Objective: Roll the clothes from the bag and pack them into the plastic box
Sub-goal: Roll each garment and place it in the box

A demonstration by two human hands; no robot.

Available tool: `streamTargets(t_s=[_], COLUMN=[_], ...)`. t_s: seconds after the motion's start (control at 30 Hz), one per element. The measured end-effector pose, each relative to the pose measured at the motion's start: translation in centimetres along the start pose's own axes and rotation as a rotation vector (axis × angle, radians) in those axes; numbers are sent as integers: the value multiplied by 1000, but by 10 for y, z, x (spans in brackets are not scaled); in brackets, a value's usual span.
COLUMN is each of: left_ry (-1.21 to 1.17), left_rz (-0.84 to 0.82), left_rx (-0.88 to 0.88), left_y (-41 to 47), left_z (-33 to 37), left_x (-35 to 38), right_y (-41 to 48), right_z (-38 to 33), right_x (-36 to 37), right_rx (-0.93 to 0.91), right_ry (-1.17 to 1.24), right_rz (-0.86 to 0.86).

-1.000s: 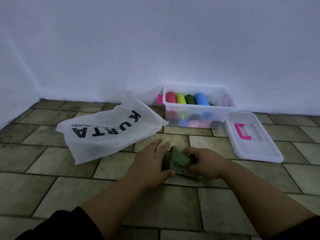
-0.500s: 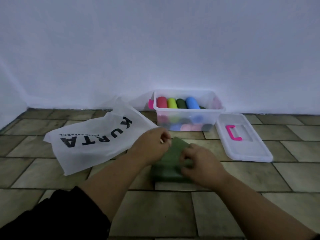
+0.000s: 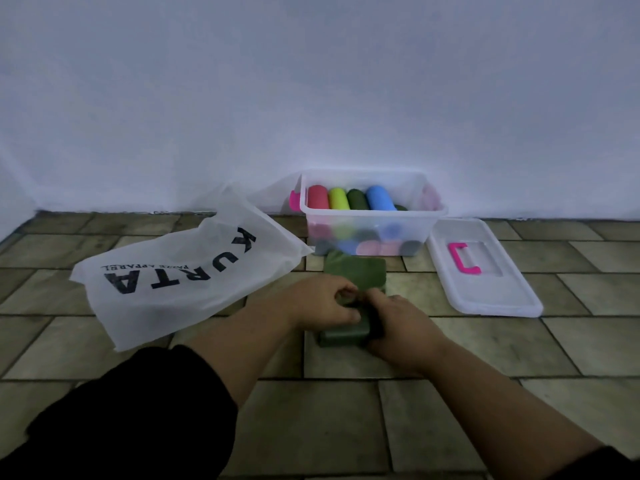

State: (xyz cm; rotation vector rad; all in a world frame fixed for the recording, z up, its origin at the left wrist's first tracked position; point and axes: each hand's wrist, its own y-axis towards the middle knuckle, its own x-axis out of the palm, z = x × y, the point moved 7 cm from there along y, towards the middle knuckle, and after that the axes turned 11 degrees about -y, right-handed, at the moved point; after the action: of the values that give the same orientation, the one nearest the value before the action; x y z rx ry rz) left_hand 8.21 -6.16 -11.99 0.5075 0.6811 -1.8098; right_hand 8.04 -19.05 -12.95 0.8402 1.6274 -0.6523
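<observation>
A dark green garment (image 3: 356, 275) lies spread as a long strip on the tiled floor, reaching toward the clear plastic box (image 3: 372, 216). Its near end is turned up into a thick fold. My left hand (image 3: 325, 303) and my right hand (image 3: 398, 323) both grip that near end with curled fingers, side by side. The box stands against the wall and holds several rolled clothes in red, yellow-green, dark green and blue, with more rolls beneath. The white bag (image 3: 180, 271) printed "KURTA" lies flat to the left of the garment.
The box's clear lid (image 3: 485, 289) with a pink handle lies on the floor right of the box. A white wall runs close behind the box. Brown floor tiles (image 3: 485, 348) surround my arms.
A second ago the green garment was a bunched lump between my hands. It has since been laid out flat toward the box, and both hands have come back to its near end.
</observation>
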Motion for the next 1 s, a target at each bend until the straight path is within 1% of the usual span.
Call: streamTargets(t_s=[0.03,0.07,0.13,0.17,0.2,0.23,0.3,0.37,0.43,0.47,0.5,0.53,0.57,0.6,0.63,0.67,0.73,0.77,0.83,0.87,0.93,1.0], left_ry=[58,183,524,623,642,587,343,100,-132,-238,-321,-383,-422,-426,-374,-267,11,121,247,286,328,389], left_rz=[-38,-43,50,101,124,115,43,-45,-55,-31,-12,-14,-32,-58,-80,-103,-159,-197,-235,-227,-182,-137], left_rx=[19,39,112,150,163,138,16,-73,-89,-82,-75,-72,-68,-58,-44,-26,-9,-7,3,10,1,-13], left_y=[-1,-3,-4,-4,-4,-5,-3,-3,-5,-8,-9,-11,-13,-14,-16,-19,-25,-27,-29,-29,-27,-25], left_z=[3,4,9,11,12,11,7,13,28,37,44,49,55,61,66,71,73,70,58,50,32,16], left_x=[8,15,24,27,27,22,6,-15,-36,-46,-54,-59,-62,-63,-63,-62,-52,-42,-18,-7,13,27], right_y=[2,4,8,9,10,10,9,6,5,5,6,5,6,9,13,18,27,31,39,43,53,58], right_z=[3,5,6,6,7,10,20,27,28,25,22,19,20,26,32,37,43,45,45,45,45,45], right_x=[-2,-5,-9,-11,-13,-16,-24,-29,-26,-23,-17,-11,-7,-5,-8,-15,-38,-48,-64,-69,-72,-72], right_rx=[30,52,71,81,100,127,192,221,207,197,206,233,275,321,350,356,312,288,258,250,239,244], right_ry=[55,114,222,266,315,385,610,871,1070,1108,1076,985,887,823,813,821,803,803,794,745,524,375], right_rz=[0,8,33,38,39,43,60,38,-26,-79,-142,-194,-213,-191,-138,-71,54,101,149,165,180,210])
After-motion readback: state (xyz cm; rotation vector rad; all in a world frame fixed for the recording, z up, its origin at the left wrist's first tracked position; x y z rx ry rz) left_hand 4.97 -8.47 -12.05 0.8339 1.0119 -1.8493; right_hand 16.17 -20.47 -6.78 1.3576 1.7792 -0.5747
